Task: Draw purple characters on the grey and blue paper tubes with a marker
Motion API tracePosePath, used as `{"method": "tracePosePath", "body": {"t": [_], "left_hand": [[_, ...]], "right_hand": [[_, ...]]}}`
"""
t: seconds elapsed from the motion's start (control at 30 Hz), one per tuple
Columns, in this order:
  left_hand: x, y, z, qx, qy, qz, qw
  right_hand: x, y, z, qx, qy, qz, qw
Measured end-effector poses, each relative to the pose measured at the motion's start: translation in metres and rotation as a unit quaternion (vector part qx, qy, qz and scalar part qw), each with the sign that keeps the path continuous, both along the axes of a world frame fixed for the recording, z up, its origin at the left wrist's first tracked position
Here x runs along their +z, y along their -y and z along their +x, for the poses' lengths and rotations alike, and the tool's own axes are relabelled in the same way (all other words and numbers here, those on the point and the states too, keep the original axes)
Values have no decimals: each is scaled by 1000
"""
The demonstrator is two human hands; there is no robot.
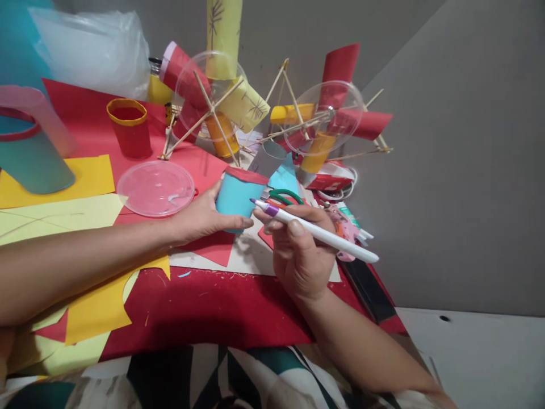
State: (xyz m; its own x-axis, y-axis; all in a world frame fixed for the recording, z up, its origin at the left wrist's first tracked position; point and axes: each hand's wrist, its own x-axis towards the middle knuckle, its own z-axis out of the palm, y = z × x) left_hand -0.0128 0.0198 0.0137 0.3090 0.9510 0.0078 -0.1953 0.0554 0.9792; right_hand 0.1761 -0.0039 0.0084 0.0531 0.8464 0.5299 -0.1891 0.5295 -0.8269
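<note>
Patterned fabric (pixel 251 372) occupies the near edge, in front of a surface (pixel 191 309) covered in red. The left hand (pixel 202 213) holds a blue paper cylinder (pixel 234 199); its grip is wrapped around the side, with the thumb across the near face. The cylinder is located centrally, in front of two stick assemblies (pixel 212 108) fitted with clear discs and coloured paper tubes. The right hand (pixel 304 250) holds a white marker (pixel 336 237); its grip is narrow, thumb and fingers set on the barrel. The purple tip points at the cylinder; contact cannot be determined. Green-handled scissors (pixel 279 191) lie behind the marker, partly hidden. A clear lid (pixel 155 190) lies left of the cylinder; a red cup (pixel 131 136) stands behind the lid.
</note>
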Motion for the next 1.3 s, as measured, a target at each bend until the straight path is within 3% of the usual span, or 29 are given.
{"method": "tracePosePath", "body": {"t": [0.13, 0.33, 0.43, 0.6, 0.8, 0.9, 1.07, 1.3], "left_hand": [[1, 3, 1, -19, -2, 8, 1000], [-3, -1, 1, -62, 103, -61, 991], [-4, -6, 0, -70, 116, -70, 988], [-2, -8, -4, -86, 115, -83, 986], [-4, -7, -1, -98, 106, -92, 985], [-5, -7, 0, -107, 103, -93, 985], [-7, -5, 1, -114, 97, -85, 985], [-9, -5, 2, -109, 86, -95, 986]], "right_hand": [[0, -5, 1, 15, -29, -21, 999], [5, -10, 4, -11, -55, -28, 998], [6, -11, 4, -17, -54, -13, 998], [7, -11, 7, -105, -1, 67, 992], [11, -8, 9, -223, 103, 227, 942], [11, -8, 10, -240, 169, 288, 911], [8, -7, 17, -245, 254, 319, 880], [6, -7, 15, -242, 291, 315, 871]]}}
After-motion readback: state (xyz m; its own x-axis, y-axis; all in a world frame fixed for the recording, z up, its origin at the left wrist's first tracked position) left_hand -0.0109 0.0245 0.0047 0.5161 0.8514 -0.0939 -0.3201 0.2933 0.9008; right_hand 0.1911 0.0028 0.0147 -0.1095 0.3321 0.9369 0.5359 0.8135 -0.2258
